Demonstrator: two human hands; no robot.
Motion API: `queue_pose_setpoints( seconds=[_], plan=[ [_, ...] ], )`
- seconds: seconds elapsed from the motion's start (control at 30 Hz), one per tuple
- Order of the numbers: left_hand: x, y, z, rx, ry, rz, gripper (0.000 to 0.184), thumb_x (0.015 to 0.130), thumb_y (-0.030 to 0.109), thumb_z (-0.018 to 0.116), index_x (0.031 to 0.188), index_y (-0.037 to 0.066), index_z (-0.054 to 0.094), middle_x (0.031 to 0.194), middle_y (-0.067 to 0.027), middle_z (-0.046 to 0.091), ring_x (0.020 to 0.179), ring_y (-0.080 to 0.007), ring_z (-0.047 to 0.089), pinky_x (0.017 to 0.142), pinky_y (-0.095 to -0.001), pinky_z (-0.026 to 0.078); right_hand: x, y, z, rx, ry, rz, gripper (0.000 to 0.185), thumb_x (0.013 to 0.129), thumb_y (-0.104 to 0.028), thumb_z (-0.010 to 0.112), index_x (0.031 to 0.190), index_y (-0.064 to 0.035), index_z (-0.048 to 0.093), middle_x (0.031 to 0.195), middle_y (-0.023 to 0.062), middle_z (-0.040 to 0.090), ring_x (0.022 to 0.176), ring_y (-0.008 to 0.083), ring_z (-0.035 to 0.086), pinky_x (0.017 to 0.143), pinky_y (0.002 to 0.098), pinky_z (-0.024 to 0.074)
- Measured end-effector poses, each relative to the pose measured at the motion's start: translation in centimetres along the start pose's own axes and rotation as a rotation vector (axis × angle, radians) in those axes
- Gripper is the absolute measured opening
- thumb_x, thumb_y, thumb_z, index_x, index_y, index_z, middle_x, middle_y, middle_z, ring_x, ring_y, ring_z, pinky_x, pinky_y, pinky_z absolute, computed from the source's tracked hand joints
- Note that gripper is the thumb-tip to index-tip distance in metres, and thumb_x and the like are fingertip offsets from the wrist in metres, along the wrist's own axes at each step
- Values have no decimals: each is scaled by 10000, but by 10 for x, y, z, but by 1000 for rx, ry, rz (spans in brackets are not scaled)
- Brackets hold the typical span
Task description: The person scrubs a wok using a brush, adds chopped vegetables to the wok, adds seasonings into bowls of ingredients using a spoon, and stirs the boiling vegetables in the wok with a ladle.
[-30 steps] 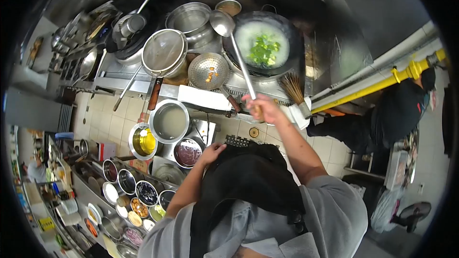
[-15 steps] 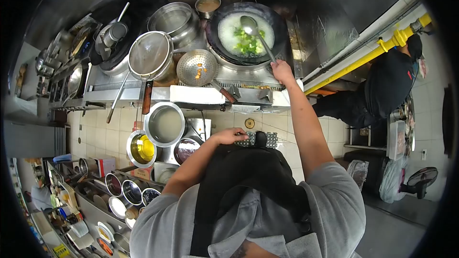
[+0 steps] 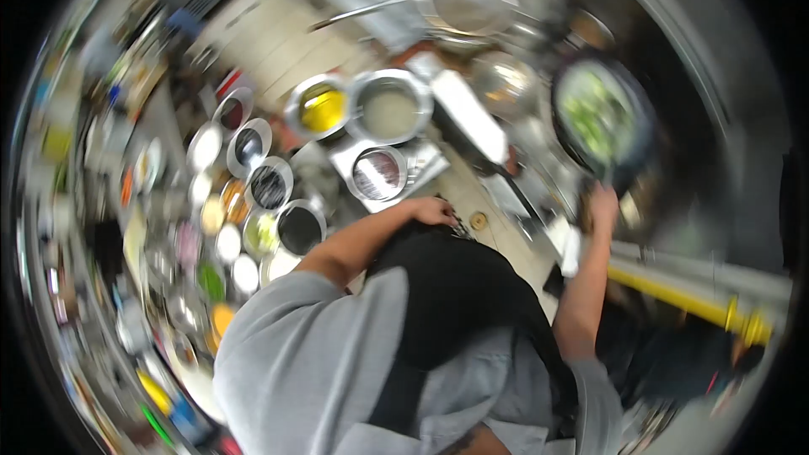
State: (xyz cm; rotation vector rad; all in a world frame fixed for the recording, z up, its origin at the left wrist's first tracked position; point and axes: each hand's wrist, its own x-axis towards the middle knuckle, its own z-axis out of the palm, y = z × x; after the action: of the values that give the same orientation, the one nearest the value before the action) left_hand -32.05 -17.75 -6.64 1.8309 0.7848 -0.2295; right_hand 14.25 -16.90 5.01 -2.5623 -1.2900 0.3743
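Note:
The whole view is smeared by motion. At the right, my right hand is closed round the handle of a ladle, whose bowl lies among green vegetables in pale liquid in the dark wok. My left hand rests at the front of my black apron, fingers bent over the edge of a dark patterned cloth; its grip is blurred. Beyond it stand a pot of dark red contents and a pot of cloudy liquid.
A pot of yellow oil and several ingredient bowls stand to the left. A perforated ladle and a sieve lie beyond the white cloth. A yellow pipe and a person in dark clothes are at the right.
The view has swung left, bringing more bowls into sight. My right hand earlier carried the ladle into the wok and still holds it. My left hand has stayed near the apron.

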Motion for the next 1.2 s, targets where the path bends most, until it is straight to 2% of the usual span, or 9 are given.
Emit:
queue_pose_setpoints(
  seconds=[0.1,0.2,0.37,0.47,0.53,0.67,1.0,1.13,1.2],
  plan=[
    [-8,-13,32,-67,150,-117,513,870,539,626,1079,74,682,1050,-161,692,1012,-322,637,883,-419,484,-18,3,14,121,-155,-34,344,974,-290,524,926,34,631,653,213,613,559,380,624,543,473,493],
    [-20,-32,76,-196,358,-232,485,864,518,631,1047,73,698,1023,-176,698,983,-340,646,873,-422,491,-20,2,-9,976,-364,294,277,981,-338,590,876,-99,499,525,-17,370,378,79,331,318,256,265],
    [-62,-85,168,-425,683,-617,598,890,571,495,955,25,729,1043,-245,676,992,-389,645,862,-456,499,29,69,-41,667,-250,29,271,993,-329,558,927,-68,524,531,3,398,355,98,361,299,290,257],
    [-91,-142,270,-72,691,-740,626,945,529,334,932,51,738,1016,-231,690,978,-361,663,917,-457,484,61,118,-46,343,-65,-51,405,992,-358,522,1128,19,579,686,134,556,370,238,464,313,363,363],
    [-138,-90,266,-448,397,-990,492,908,429,424,912,53,742,947,-187,711,915,-325,685,855,-424,519,78,151,-30,223,235,-242,443,994,-348,503,1219,29,566,827,215,617,410,307,543,367,410,438],
    [-157,-84,345,-800,458,-970,487,899,445,567,975,-18,696,732,-165,667,587,-295,645,560,-428,548,71,156,-14,336,57,-48,380,1004,-344,488,1094,14,576,711,168,577,383,266,513,330,384,403],
    [-121,-60,331,-710,626,-992,533,908,481,549,847,-21,717,753,-181,692,614,-287,681,612,-395,564,16,89,-55,1981,-797,570,391,1020,-295,519,1201,51,526,654,2,457,421,75,382,322,215,343],
    [-109,-84,302,-366,768,-892,650,906,571,426,941,-3,730,932,-223,708,931,-368,682,898,-456,508,33,113,-46,1803,-1002,445,362,1022,-286,517,1181,39,537,675,-2,464,438,76,389,344,217,360],
    [-118,-57,274,-732,813,-942,565,878,535,522,878,12,735,840,-200,711,754,-334,699,722,-444,548,8,98,-67,1594,-923,370,301,1028,-293,507,1111,-7,554,663,-4,462,436,80,403,341,228,365]
  ],
)
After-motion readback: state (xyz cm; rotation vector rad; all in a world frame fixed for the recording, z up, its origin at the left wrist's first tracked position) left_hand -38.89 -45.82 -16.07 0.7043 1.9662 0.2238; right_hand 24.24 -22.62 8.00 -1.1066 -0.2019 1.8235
